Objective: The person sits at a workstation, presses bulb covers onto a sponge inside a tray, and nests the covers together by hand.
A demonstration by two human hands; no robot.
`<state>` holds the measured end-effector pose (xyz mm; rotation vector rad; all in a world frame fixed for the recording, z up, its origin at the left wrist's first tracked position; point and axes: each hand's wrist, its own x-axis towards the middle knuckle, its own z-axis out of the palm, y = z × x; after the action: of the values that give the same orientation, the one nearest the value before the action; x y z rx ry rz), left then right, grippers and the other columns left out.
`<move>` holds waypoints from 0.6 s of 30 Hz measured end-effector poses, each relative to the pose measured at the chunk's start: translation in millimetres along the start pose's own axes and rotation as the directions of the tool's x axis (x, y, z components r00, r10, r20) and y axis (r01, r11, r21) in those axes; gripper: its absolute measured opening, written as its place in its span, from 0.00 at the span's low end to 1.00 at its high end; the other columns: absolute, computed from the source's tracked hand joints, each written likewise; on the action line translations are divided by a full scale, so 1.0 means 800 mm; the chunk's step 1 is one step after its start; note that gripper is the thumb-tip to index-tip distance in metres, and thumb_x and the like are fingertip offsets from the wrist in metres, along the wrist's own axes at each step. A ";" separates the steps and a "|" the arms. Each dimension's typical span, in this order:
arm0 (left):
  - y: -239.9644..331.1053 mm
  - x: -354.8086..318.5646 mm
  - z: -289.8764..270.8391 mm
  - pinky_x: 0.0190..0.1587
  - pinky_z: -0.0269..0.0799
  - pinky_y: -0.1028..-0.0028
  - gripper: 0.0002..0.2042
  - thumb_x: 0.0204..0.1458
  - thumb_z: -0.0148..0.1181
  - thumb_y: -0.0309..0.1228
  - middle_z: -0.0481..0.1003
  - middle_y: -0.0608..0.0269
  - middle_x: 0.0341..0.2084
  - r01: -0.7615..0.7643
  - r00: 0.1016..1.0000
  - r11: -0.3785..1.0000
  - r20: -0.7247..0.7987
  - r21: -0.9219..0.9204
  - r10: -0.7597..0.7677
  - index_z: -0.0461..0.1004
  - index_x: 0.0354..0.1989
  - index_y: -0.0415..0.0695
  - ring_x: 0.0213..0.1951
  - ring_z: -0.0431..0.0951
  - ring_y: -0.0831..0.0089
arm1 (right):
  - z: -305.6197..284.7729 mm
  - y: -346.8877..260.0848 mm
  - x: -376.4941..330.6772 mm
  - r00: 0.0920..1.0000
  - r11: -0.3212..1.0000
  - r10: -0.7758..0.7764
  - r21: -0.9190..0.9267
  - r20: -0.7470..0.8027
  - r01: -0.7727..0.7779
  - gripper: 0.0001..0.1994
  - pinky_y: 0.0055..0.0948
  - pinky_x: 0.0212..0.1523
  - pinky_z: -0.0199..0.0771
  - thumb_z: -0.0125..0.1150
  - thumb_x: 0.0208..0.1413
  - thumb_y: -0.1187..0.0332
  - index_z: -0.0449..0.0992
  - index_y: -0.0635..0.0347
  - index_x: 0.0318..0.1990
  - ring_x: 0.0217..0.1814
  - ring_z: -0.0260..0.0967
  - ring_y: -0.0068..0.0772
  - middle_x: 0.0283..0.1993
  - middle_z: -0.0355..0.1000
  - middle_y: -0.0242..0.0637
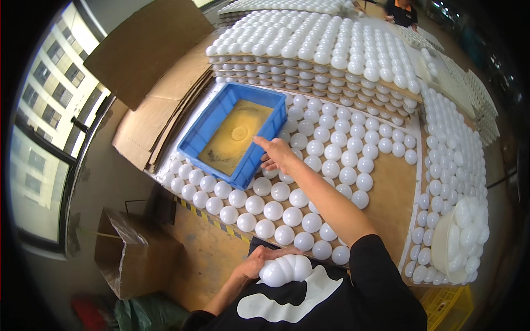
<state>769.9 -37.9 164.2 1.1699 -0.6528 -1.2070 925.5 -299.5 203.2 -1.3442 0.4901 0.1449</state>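
Observation:
My left hand (255,263) presses a short nested stack of white plastic domes (286,269) against my chest. My right hand (277,154) reaches forward over the rows of white domes (331,165) laid out on the board. Its fingers are partly spread, just right of a blue plastic crate (212,118); one fingertip points at the crate's near right rim. I cannot tell whether it holds a dome. The crate's floor is covered in yellowish dust and nothing else lies in it.
Stacked trays of white domes (320,44) rise behind the crate. More domes (458,165) run down the right side, beside a nested pile (461,237). Cardboard sheets (149,49) lie at left, an open brown box (130,251) stands below. A person (402,12) works at the far end.

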 end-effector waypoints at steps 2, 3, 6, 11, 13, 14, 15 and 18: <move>-0.016 -0.027 -0.015 0.49 0.68 0.68 0.28 0.45 0.56 0.40 0.77 0.48 0.49 0.031 0.997 0.966 -0.077 0.255 -0.012 0.75 0.52 0.32 0.44 0.76 0.66 | 0.025 -0.003 0.025 0.992 0.996 0.070 0.069 -0.105 -0.063 0.30 0.25 0.12 0.66 0.65 0.49 0.48 0.72 0.73 0.40 0.18 0.69 0.31 0.32 0.70 0.46; -0.037 -0.039 -0.027 0.49 0.68 0.68 0.28 0.45 0.56 0.40 0.77 0.48 0.49 0.017 0.995 0.968 -0.099 0.252 0.009 0.75 0.52 0.32 0.44 0.76 0.66 | 0.027 -0.003 0.031 0.991 0.996 0.072 0.050 -0.108 -0.067 0.28 0.24 0.12 0.65 0.65 0.49 0.49 0.73 0.71 0.39 0.18 0.68 0.31 0.30 0.70 0.44; -0.060 -0.058 -0.037 0.47 0.68 0.70 0.26 0.42 0.55 0.34 0.77 0.49 0.48 -0.098 0.984 0.831 -0.074 0.548 0.165 0.75 0.51 0.33 0.43 0.76 0.67 | 0.039 -0.002 0.042 0.984 0.999 0.049 -0.014 -0.171 -0.052 0.22 0.24 0.12 0.62 0.66 0.48 0.52 0.73 0.67 0.33 0.18 0.68 0.29 0.26 0.69 0.40; 0.005 -0.060 0.009 0.65 0.59 0.64 0.43 0.50 0.52 0.61 0.67 0.39 0.59 -0.265 0.963 0.924 -0.037 -0.275 0.265 0.71 0.52 0.23 0.60 0.69 0.57 | 0.060 -0.008 0.045 0.971 0.988 0.113 -0.083 -0.209 -0.133 0.13 0.22 0.15 0.55 0.65 0.47 0.58 0.74 0.58 0.30 0.18 0.60 0.22 0.23 0.66 0.30; 0.018 -0.065 0.015 0.65 0.60 0.63 0.46 0.50 0.50 0.66 0.67 0.39 0.59 -0.241 0.970 0.947 -0.032 -0.212 0.239 0.71 0.53 0.23 0.60 0.69 0.56 | 0.050 0.002 0.060 0.976 0.994 0.092 -0.040 -0.200 -0.101 0.11 0.23 0.14 0.55 0.63 0.47 0.61 0.73 0.59 0.28 0.17 0.61 0.22 0.22 0.66 0.30; 0.024 -0.067 0.018 0.64 0.60 0.62 0.50 0.49 0.48 0.70 0.67 0.38 0.59 -0.204 0.979 0.968 -0.028 -0.147 0.202 0.70 0.53 0.23 0.59 0.69 0.56 | 0.047 0.002 0.063 0.979 0.997 0.076 0.014 -0.190 -0.075 0.09 0.23 0.14 0.55 0.62 0.47 0.64 0.71 0.60 0.26 0.17 0.62 0.23 0.20 0.66 0.31; 0.021 -0.067 0.020 0.64 0.60 0.62 0.50 0.49 0.48 0.70 0.67 0.38 0.59 -0.203 0.979 0.968 -0.017 -0.146 0.203 0.70 0.53 0.23 0.59 0.69 0.56 | 0.040 0.003 0.066 0.977 0.997 0.072 0.017 -0.200 -0.070 0.09 0.23 0.14 0.55 0.62 0.47 0.64 0.71 0.60 0.26 0.17 0.62 0.23 0.20 0.66 0.31; -0.004 -0.060 0.019 0.66 0.57 0.61 0.50 0.44 0.59 0.67 0.61 0.42 0.63 -0.009 0.994 0.866 0.086 -0.500 0.060 0.65 0.59 0.29 0.64 0.62 0.53 | 0.015 -0.009 0.057 0.977 0.998 0.023 0.055 -0.212 -0.012 0.07 0.24 0.13 0.52 0.60 0.46 0.66 0.70 0.58 0.24 0.16 0.61 0.23 0.19 0.65 0.31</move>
<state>741.2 2.3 174.9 0.6606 -0.3928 -1.3099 971.5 -297.9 192.4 -1.3094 0.6819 0.0016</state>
